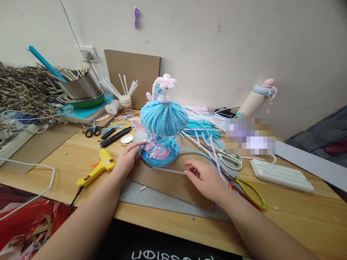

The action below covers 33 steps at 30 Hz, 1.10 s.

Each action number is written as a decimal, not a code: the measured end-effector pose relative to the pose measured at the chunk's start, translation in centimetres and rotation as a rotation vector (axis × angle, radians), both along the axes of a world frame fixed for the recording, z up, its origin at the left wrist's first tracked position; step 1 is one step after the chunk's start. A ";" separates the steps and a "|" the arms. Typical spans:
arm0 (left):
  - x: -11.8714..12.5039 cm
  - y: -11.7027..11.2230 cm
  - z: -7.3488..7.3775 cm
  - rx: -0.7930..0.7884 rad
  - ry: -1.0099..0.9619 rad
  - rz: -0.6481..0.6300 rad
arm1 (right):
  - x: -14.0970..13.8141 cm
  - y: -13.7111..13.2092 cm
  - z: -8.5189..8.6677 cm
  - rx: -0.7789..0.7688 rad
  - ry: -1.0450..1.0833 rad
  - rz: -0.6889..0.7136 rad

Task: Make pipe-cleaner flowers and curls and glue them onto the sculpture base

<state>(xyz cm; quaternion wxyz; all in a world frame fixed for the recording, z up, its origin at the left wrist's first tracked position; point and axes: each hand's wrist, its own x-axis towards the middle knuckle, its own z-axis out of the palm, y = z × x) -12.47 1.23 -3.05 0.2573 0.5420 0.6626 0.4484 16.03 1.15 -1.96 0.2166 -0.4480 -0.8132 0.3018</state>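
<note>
A fuzzy pipe-cleaner ornament (164, 117) stands upright on brown cardboard (173, 184). It has a pleated blue dome, a pale pink flower on top and a round blue base with pink and blue shapes. At the base's left edge, my left hand (128, 159) has its fingers bent around the rim; some fingertips are hidden. A thin whitish stick (169, 170), perhaps a glue stick, lies in front of the base. My right hand (202, 177) is at the stick's right end, thumb tip close to it. Its fingers are curled, with a gap between index finger and thumb.
A yellow glue gun (99, 168) lies left of my left hand. Scissors (230, 159), yellow-and-red-handled pliers (251, 191) and pipe cleaners (203, 128) lie to the right. Black scissors (93, 130), a utility knife (115, 137) and a cup of white sticks (125, 103) are behind.
</note>
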 end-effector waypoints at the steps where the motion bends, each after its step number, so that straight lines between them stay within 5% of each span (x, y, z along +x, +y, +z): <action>1: -0.1 0.0 0.1 -0.004 -0.014 -0.004 | 0.0 0.0 0.0 0.002 0.000 0.000; 33: -0.2 0.1 0.6 0.020 0.134 -0.046 | 0.1 0.1 -0.1 -0.032 -0.027 0.010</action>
